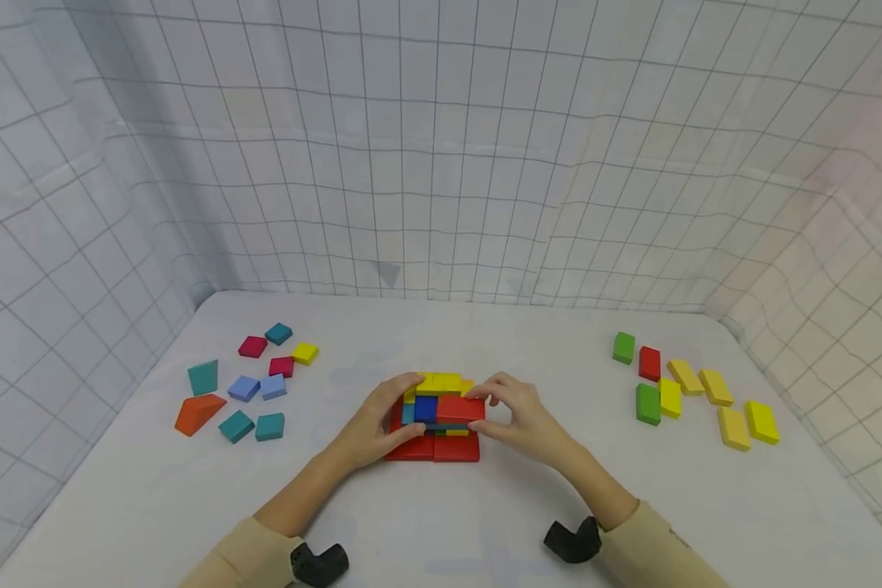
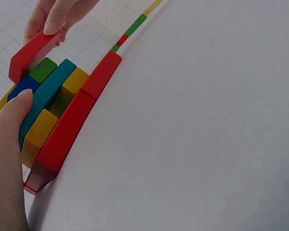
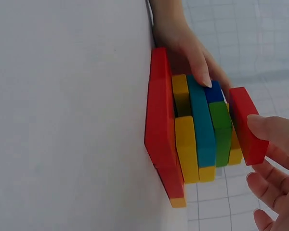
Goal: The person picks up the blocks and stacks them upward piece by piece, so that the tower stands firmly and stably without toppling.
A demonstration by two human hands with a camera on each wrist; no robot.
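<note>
A layered stack of coloured blocks stands mid-table on a base of red blocks (image 1: pixel 456 448). Yellow blocks (image 3: pixel 186 149) sit above the base, then a long teal block (image 3: pixel 202 130), with a blue block (image 2: pixel 24 86) and a green block (image 3: pixel 221 134) over it. My left hand (image 1: pixel 371 425) grips the stack's left side, thumb at the blue block and fingers round the back. Between thumb and fingers of my right hand (image 1: pixel 522 420) a red block (image 3: pixel 248 127) is pinched, tilted close over the green block.
Several loose blocks lie on the left of the white table (image 1: pixel 441 523), among them an orange block (image 1: pixel 198 413) and a teal triangular block (image 1: pixel 203 377). On the right are green, red and yellow blocks (image 1: pixel 762 421). Gridded white curtains (image 1: pixel 441 163) enclose the table's back and sides.
</note>
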